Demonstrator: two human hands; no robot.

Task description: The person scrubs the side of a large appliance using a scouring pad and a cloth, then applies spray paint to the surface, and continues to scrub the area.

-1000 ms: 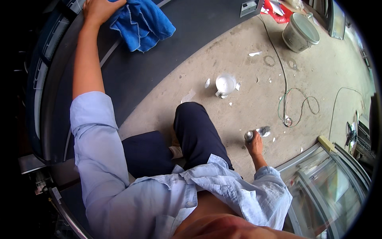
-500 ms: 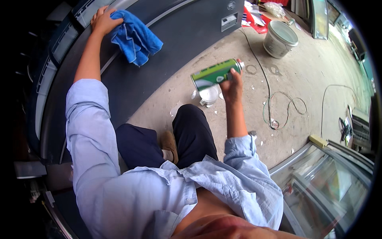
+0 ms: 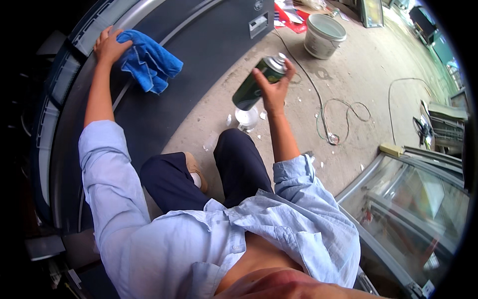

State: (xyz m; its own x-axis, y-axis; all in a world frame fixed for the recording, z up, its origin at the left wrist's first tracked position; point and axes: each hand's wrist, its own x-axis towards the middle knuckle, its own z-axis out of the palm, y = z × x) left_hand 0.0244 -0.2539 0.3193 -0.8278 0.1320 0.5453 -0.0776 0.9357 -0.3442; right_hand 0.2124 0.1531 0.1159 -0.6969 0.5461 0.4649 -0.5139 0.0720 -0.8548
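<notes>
My left hand [image 3: 107, 49] grips a blue cloth [image 3: 152, 62] at the upper edge of a large dark grey cabinet [image 3: 204, 55]. Most of the cloth hangs loosely to the right, over the grey panel. In my right hand [image 3: 274, 92] is a green spray can [image 3: 253, 84], tilted with its silver top up and to the right. My thumb and fingers wrap round the can near its top. Under the can, on the floor, stands a small white tub [image 3: 246, 118], partly covered by it.
A pale bucket [image 3: 324, 36] stands beyond the can, by a red sheet [image 3: 294, 19]. A thin cable [image 3: 323, 117] curls across the concrete floor. At lower right lean glass panels in metal frames [image 3: 398, 199]. White scraps lie about the tub.
The spray can has swung more upright and turned, its top now raised. The whole view has shifted a little; my left hand still holds the cloth at the cabinet's edge.
</notes>
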